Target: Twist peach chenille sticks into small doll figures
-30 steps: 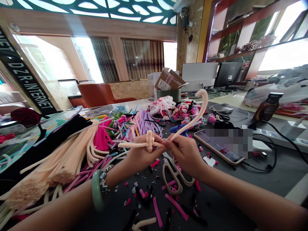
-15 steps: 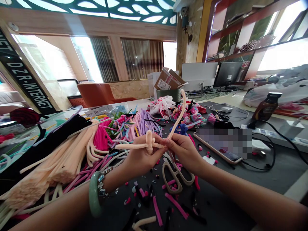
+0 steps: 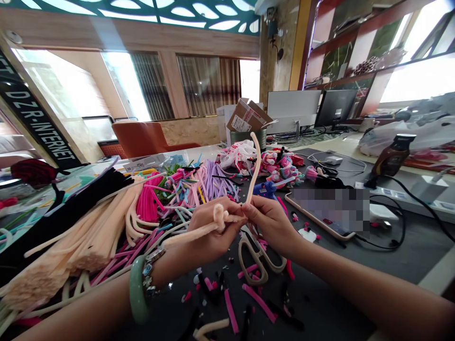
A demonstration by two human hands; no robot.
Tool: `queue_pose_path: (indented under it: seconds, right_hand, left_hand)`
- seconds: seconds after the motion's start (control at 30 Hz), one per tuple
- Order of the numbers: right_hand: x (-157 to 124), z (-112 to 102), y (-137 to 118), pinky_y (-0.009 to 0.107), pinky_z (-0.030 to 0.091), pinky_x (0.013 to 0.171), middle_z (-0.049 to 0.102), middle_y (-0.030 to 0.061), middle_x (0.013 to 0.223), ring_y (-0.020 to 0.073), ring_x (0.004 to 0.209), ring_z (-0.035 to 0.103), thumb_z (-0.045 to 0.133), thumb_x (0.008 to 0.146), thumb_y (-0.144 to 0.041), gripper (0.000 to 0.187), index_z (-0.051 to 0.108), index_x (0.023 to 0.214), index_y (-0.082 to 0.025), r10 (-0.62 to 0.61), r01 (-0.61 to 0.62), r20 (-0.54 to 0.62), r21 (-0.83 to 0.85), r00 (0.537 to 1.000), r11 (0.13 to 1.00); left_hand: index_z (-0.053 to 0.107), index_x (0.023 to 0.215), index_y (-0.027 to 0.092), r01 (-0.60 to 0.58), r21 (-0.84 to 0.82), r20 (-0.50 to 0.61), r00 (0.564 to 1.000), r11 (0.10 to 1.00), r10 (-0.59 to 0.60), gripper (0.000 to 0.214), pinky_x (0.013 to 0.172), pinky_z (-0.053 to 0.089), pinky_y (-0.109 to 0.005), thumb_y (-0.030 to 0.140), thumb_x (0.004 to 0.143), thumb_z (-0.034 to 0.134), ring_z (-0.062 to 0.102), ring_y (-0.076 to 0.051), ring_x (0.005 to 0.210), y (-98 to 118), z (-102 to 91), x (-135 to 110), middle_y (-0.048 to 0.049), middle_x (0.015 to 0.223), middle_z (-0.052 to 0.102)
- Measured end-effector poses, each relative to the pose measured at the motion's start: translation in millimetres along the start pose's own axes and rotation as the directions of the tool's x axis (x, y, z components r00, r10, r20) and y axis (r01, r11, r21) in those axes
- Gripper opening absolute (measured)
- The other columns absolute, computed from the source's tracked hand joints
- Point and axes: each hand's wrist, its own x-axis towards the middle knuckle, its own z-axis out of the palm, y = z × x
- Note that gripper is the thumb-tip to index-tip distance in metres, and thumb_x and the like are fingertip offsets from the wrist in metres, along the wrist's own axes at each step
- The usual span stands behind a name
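Observation:
My left hand [image 3: 209, 229] is closed around a peach pipe cleaner [image 3: 253, 166] at a knotted loop, its short tail sticking out to the left over my wrist. My right hand [image 3: 270, 221] pinches the same pipe cleaner just right of the knot, and the long free end stands almost straight up. Both hands hover above the dark table [image 3: 419, 251], over a pair of white-handled scissors [image 3: 256, 258].
A big heap of peach pipe cleaners [image 3: 85, 237] lies at the left, with pink, purple and black ones behind it. Cut scraps litter the table near me. A phone [image 3: 320, 210], cables, a blue glue gun [image 3: 265, 189], a bottle [image 3: 393, 158] and monitors stand to the right and back.
The long free end has swung from curving right to standing nearly upright. The left tail has dropped lower toward my wrist. Both hands stay on the knot.

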Motion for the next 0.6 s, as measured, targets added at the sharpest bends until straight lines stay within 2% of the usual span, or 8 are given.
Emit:
queue_pose_path:
  seconds: [0.13, 0.33, 0.5, 0.6]
  right_hand:
    - [-0.7, -0.6, -2.3, 0.017, 0.029, 0.039, 0.042, -0.0064, 0.048, 0.0055, 0.041, 0.037, 0.051, 0.085, -0.049, 0.038, 0.048, 0.065, -0.016, 0.010, -0.010, 0.005, 0.028, 1.000, 1.000]
    - [0.9, -0.8, -4.8, 0.017, 0.030, 0.038, 0.042, -0.0062, 0.048, 0.0058, 0.041, 0.038, 0.052, 0.083, -0.050, 0.039, 0.048, 0.063, -0.016, 0.026, -0.030, 0.046, 0.084, 0.999, 0.996]
    - [2.2, -0.2, -5.7, 0.016, 0.029, 0.034, 0.042, -0.0069, 0.048, 0.0043, 0.036, 0.036, 0.057, 0.081, -0.047, 0.037, 0.049, 0.062, -0.016, 0.093, -0.114, 0.113, 0.204, 0.989, 0.972]
    - [2.4, 0.1, -4.9, 0.016, 0.027, 0.032, 0.042, -0.0075, 0.046, 0.0035, 0.033, 0.034, 0.057, 0.081, -0.047, 0.038, 0.048, 0.061, -0.016, 0.116, -0.139, 0.118, 0.211, 0.986, 0.968]
  left_hand:
    - [0.057, 0.077, 0.017, -0.072, 0.031, -0.044, 0.996, 0.997, 0.073, 0.006, 0.056, 0.039, -0.018, 0.016, 0.081, 0.061, 0.051, -0.007, 0.058, 0.5, 0.2, -1.1, 0.0024, 0.067, 0.056]
    - [0.056, 0.080, 0.018, -0.154, 0.023, -0.014, 0.988, 0.988, 0.154, 0.009, 0.056, 0.037, -0.019, 0.012, 0.080, 0.060, 0.050, -0.007, 0.059, -5.9, 0.3, -5.7, 0.0024, 0.070, 0.054]
    - [0.057, 0.082, 0.019, -0.168, -0.023, 0.000, 0.986, 0.985, 0.168, 0.011, 0.057, 0.038, -0.020, 0.008, 0.079, 0.058, 0.050, -0.008, 0.060, -7.8, 0.6, -6.9, 0.0017, 0.071, 0.054]
    - [0.057, 0.079, 0.019, -0.134, -0.060, -0.013, 0.991, 0.989, 0.133, 0.009, 0.058, 0.040, -0.019, 0.010, 0.079, 0.060, 0.051, -0.008, 0.060, -5.3, 1.3, -4.4, 0.0023, 0.070, 0.054]
